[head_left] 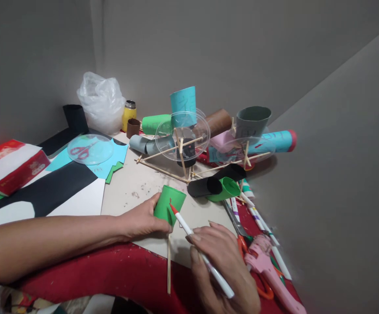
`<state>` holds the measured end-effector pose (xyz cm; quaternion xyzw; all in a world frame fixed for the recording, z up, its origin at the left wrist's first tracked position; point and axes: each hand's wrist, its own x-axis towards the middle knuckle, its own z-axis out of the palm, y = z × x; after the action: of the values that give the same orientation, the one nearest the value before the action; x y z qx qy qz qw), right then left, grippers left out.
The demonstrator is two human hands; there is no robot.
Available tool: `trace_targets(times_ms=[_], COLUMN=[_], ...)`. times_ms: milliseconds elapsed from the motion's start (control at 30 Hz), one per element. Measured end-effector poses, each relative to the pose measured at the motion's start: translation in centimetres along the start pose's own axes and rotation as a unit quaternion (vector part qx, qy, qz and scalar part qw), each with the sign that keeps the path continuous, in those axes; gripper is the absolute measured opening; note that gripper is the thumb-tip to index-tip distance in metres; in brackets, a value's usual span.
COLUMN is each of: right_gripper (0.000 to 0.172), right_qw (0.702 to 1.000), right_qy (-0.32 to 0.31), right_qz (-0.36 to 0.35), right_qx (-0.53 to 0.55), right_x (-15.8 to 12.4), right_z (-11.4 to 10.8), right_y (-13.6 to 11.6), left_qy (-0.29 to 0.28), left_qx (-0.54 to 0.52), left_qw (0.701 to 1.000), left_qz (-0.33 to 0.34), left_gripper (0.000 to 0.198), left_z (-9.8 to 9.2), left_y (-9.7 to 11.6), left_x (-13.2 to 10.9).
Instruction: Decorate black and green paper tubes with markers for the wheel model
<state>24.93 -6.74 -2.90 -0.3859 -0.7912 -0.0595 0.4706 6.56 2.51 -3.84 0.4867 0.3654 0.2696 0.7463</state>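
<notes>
While the small green paper cup (pixel 169 204) is clasped, tilted, in the closed fingers and thumb of the left hand (pixel 142 220) near the front middle of the beige desk (pixel 133 183), its wall is met by the red tip of a white felt marker (pixel 202 255), pinched in the curled right hand (pixel 224 266). A thin wooden skewer (pixel 169 266) is seen at six o'clock of the cup. At two o'clock a black paper roll (pixel 204 186) is laid beside a green paper roll (pixel 228 189). A pink glue gun (pixel 271 274) is seen at four o'clock.
</notes>
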Motion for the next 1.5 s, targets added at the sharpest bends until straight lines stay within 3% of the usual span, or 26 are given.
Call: trace_targets(times_ms=[433,1000,1500], right_gripper=[0.033,0.024,0.027], right_qw=[1.000,0.999,0.997], right_qy=[0.024,-0.011,0.032], right_qz=[-0.006,0.005,0.019], right_qx=[-0.019,-0.044,-0.062], right_x=[-0.04,0.61,0.39], right_z=[-0.04,0.44,0.26], right_y=[0.08,-0.04,0.17], left_qy=[0.009,0.008,0.010], left_qx=[0.074,0.101,0.089], left_qw=[0.996,0.994,0.994], left_qz=[0.041,0.041,0.056], left_gripper=[0.061,0.068,0.068], left_z=[0.02,-0.10,-0.37], left_y=[0.13,-0.06,-0.54], left_x=[-0.17,-0.16,0.00])
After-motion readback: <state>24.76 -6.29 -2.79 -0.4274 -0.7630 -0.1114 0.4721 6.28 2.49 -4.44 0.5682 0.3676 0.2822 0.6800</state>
